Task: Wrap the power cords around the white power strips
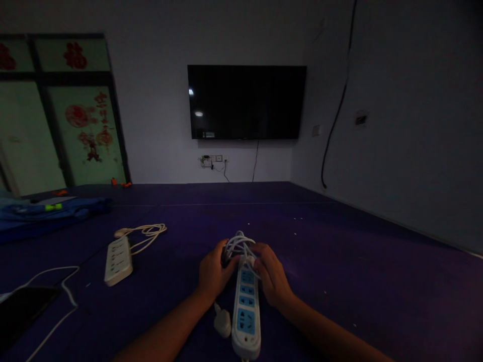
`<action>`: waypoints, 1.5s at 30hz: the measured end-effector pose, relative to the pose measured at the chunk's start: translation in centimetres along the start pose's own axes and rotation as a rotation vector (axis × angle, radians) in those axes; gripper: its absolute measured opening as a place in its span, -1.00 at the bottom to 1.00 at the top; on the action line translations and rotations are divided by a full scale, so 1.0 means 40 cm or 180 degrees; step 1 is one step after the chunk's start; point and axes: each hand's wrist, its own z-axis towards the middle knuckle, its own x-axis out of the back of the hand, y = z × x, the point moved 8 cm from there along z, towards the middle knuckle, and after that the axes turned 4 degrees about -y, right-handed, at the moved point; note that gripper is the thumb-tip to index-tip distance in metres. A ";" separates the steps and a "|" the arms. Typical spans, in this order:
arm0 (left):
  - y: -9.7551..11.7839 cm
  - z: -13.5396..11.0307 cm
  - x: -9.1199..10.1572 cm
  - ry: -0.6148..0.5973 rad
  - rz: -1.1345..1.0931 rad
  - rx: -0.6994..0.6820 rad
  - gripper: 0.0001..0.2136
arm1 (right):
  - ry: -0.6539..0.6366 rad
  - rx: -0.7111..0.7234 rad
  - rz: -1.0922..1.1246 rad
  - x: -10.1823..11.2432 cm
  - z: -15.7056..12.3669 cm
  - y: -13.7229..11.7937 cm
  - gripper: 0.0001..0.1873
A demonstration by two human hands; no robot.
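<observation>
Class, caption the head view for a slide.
Left hand and right hand hold looped white cable at a long white, blue-socketed power strip.

It's dim, w/ blk TV on pale wall, purple surface & red decals on framed panels.

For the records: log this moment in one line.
left grip: on white cord coil; right grip: at coil's right side; blue-socketed power strip: on purple surface; plug: left of strip; second power strip: farther left

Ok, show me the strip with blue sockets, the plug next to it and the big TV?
Strip with blue sockets (pixel 246 301): head view, a blue panel near its middle.
Plug (pixel 222 323): head view, middle of its body.
TV (pixel 247 102): head view, its dark screen.
</observation>
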 end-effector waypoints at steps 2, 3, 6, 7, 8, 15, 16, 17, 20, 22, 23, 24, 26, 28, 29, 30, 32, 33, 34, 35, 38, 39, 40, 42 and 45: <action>-0.007 0.003 -0.001 0.0016 -0.0031 0.0052 -0.62 | -0.0071 0.0166 0.0033 -0.001 0.001 -0.014 -0.67; -0.009 0.003 -0.001 0.0029 -0.0047 0.0066 -0.64 | -0.0086 0.0205 0.0032 -0.001 0.002 -0.019 -0.65; -0.013 0.004 -0.002 0.0045 -0.0112 0.0071 -0.67 | -0.0095 0.0217 0.0010 0.000 0.000 -0.018 -0.62; -0.014 0.003 -0.003 0.0035 -0.0147 0.0073 -0.68 | -0.0096 0.0235 0.0010 0.001 -0.001 -0.015 -0.61; -0.015 0.002 -0.004 0.0022 -0.0190 0.0081 -0.69 | -0.0100 0.0276 0.0022 0.001 -0.003 -0.012 -0.60; -0.041 0.007 -0.002 0.0113 -0.0734 0.0289 -0.70 | -0.0805 0.0863 0.0404 -0.030 -0.015 -0.023 -0.45; -0.048 0.009 0.000 0.0167 -0.0833 0.0349 -0.70 | -0.0891 0.0901 0.0446 -0.034 -0.014 -0.030 -0.45; -0.056 0.011 0.003 0.0222 -0.0919 0.0407 -0.69 | -0.0946 0.0917 0.0468 -0.037 -0.013 -0.036 -0.44; -0.065 0.015 0.011 0.0355 -0.1029 0.0480 -0.68 | -0.0933 0.0852 0.0427 -0.043 -0.008 -0.046 -0.43; -0.059 0.015 0.012 0.0350 -0.0950 0.0439 -0.69 | -0.0790 0.0731 0.0432 -0.045 -0.005 -0.041 -0.44; -0.053 0.015 0.010 0.0302 -0.0883 0.0402 -0.70 | -0.0689 0.0663 0.0461 -0.045 -0.003 -0.036 -0.45; -0.047 0.013 0.006 0.0235 -0.0811 0.0352 -0.71 | -0.0584 0.0602 0.0491 -0.044 -0.002 -0.030 -0.46; -0.033 0.009 -0.003 0.0087 -0.0687 0.0223 -0.73 | -0.0404 0.0534 0.0506 -0.041 -0.001 -0.021 -0.49; -0.021 0.004 -0.009 0.0004 -0.0616 0.0094 -0.75 | -0.0295 0.0539 0.0429 -0.038 -0.002 -0.018 -0.50; -0.019 0.002 -0.009 -0.0004 -0.0601 0.0058 -0.75 | -0.0272 0.0553 0.0380 -0.036 -0.002 -0.020 -0.51; -0.019 0.001 -0.009 0.0002 -0.0602 0.0052 -0.75 | -0.0256 0.0564 0.0337 -0.035 -0.002 -0.021 -0.51; -0.026 0.001 -0.006 0.0050 -0.0665 0.0101 -0.75 | -0.0215 0.0575 0.0259 -0.030 -0.003 -0.026 -0.50; -0.032 0.002 -0.004 0.0084 -0.0737 0.0143 -0.74 | -0.0177 0.0575 0.0221 -0.027 -0.003 -0.027 -0.50; -0.038 0.004 -0.002 0.0120 -0.0838 0.0189 -0.74 | -0.0122 0.0570 0.0181 -0.022 -0.004 -0.027 -0.49; -0.046 0.006 -0.001 0.0161 -0.0959 0.0241 -0.73 | -0.0048 0.0554 0.0136 -0.016 -0.004 -0.026 -0.50; -0.069 0.011 0.007 0.0365 -0.1290 0.0438 -0.72 | 0.0208 0.0449 -0.0002 0.007 -0.004 -0.018 -0.54; -0.077 0.011 0.011 0.0453 -0.1352 0.0507 -0.71 | 0.0289 0.0392 -0.0041 0.014 -0.004 -0.014 -0.57; -0.083 0.011 0.014 0.0534 -0.1386 0.0568 -0.70 | 0.0351 0.0336 -0.0069 0.020 -0.003 -0.010 -0.60; -0.089 0.010 0.019 0.0631 -0.1408 0.0644 -0.69 | 0.0379 0.0251 -0.0088 0.025 0.000 -0.006 -0.67; -0.089 0.009 0.019 0.0619 -0.1385 0.0658 -0.67 | 0.0218 0.0208 -0.0094 0.014 0.006 -0.006 -0.73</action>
